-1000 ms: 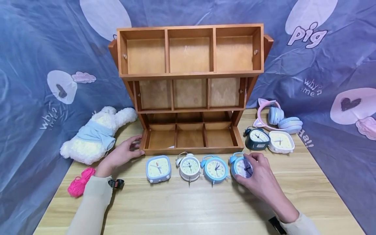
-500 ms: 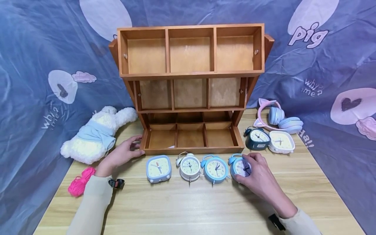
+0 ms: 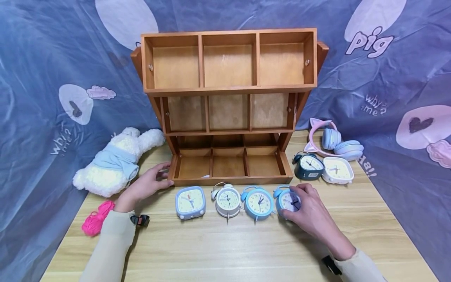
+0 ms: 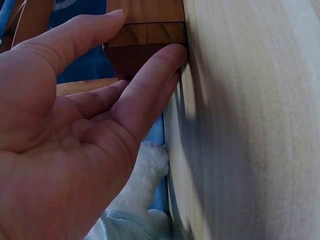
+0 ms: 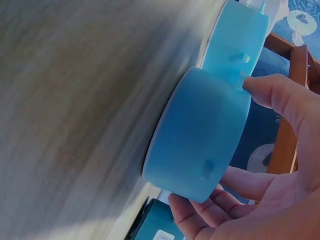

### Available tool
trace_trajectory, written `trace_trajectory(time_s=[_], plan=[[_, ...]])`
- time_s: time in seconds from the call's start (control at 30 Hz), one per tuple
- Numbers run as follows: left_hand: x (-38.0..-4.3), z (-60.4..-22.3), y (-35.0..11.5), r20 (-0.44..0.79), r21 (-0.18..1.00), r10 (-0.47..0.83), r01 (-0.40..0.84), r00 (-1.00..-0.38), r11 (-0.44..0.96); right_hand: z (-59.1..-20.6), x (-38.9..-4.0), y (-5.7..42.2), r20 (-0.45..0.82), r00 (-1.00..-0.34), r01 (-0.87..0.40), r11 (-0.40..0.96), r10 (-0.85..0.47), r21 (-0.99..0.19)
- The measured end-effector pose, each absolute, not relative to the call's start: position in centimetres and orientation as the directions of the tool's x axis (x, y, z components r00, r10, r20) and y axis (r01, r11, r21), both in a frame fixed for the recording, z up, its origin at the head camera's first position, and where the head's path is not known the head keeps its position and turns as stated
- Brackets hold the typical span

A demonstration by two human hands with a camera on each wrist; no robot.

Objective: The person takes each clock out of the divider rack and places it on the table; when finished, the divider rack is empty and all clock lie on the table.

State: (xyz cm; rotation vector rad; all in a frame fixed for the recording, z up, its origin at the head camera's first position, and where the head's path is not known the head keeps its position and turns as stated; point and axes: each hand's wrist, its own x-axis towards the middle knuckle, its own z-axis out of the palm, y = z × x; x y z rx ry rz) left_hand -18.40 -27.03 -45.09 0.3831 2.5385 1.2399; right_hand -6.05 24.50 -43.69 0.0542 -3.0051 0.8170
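Note:
My right hand (image 3: 311,209) holds a light-blue twin-bell alarm clock (image 3: 290,201) by its side, thumb on one edge and fingers on the other. In the right wrist view, the smooth blue side of that alarm clock (image 5: 200,135) sits against the neighbouring blue clock (image 5: 237,42). The right part of its dial is hidden by my hand in the head view. My left hand (image 3: 149,182) touches the lower left corner of the brown wooden shelf (image 3: 232,181). In the left wrist view, its thumb and fairly straight fingers lie around that shelf corner (image 4: 150,32).
In the row stand a light-blue clock (image 3: 258,203), a white clock (image 3: 227,200) and a periwinkle square clock (image 3: 190,202). Right are a dark-green clock (image 3: 309,167), a white square clock (image 3: 337,170) and headphones (image 3: 347,149). Left lie a plush toy (image 3: 112,164) and pink yarn (image 3: 96,219).
My right hand has shifted slightly left with the light-blue alarm clock, nearer the clock beside it. The left hand stays at the shelf corner.

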Motion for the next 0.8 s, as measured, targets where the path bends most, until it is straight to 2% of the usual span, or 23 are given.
trace_trajectory(time_s=[0.8], plan=[[-18.42,-45.27,-27.08,-0.147,0.790,0.350,0.103,-0.925,0.604,-43.52,-5.91,24.86,-0.013,-0.999,-0.027,0.859,-0.039,-0.511]])
